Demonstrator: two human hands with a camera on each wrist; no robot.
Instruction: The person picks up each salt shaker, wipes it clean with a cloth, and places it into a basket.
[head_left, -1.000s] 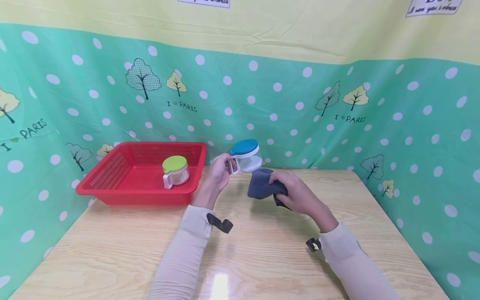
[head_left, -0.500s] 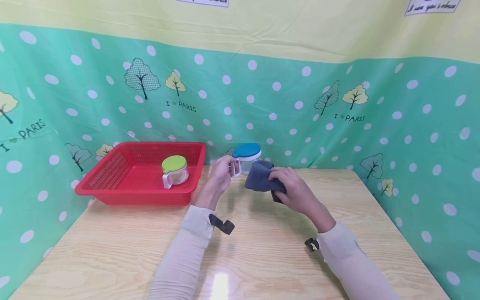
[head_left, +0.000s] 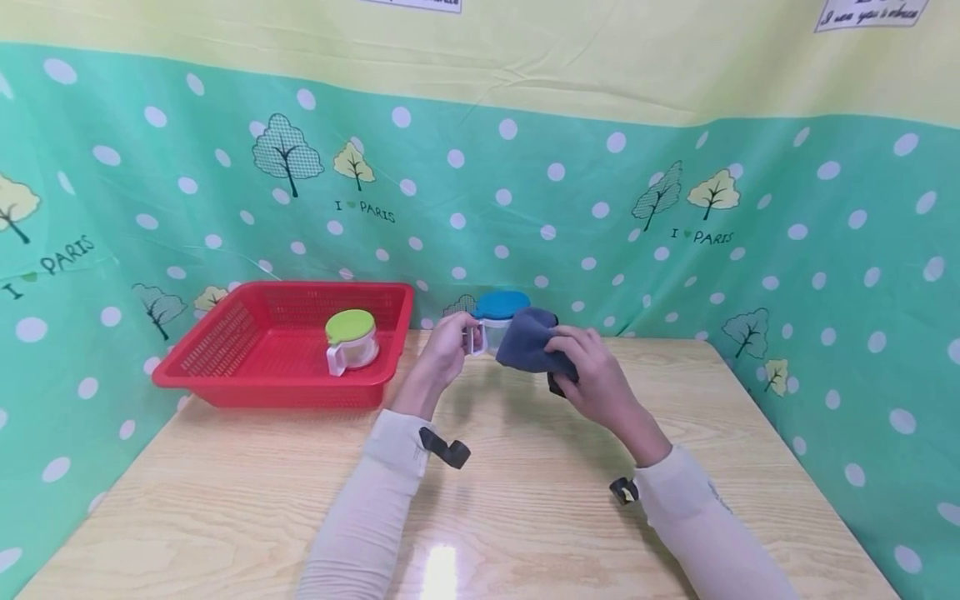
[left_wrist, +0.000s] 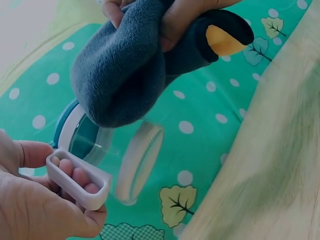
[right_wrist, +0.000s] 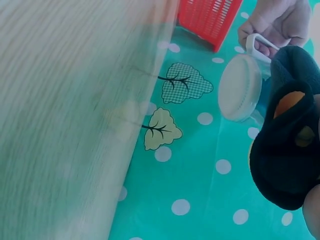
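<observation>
My left hand (head_left: 447, 346) grips the white handle (left_wrist: 80, 182) of a clear seasoning jar (head_left: 492, 336) with a blue lid (head_left: 502, 304), holding it above the table. In the left wrist view the fingers pass through the handle loop. A folded dark blue-grey cloth (head_left: 528, 342) is pinched in my right hand (head_left: 600, 379). It lies against the right side of the jar and covers part of the jar and lid in the head view. The jar's white base (right_wrist: 240, 87) faces the camera in the right wrist view.
A red plastic basket (head_left: 285, 396) stands at the left of the wooden table (head_left: 525, 517). Inside it sits a second jar with a green lid (head_left: 350, 326) and a white handle. A green dotted curtain (head_left: 480, 167) hangs close behind the table.
The cloth has moved up from below the jar onto its right side. The jar has shifted slightly right and down and now stands more upright. The basket has stayed put.
</observation>
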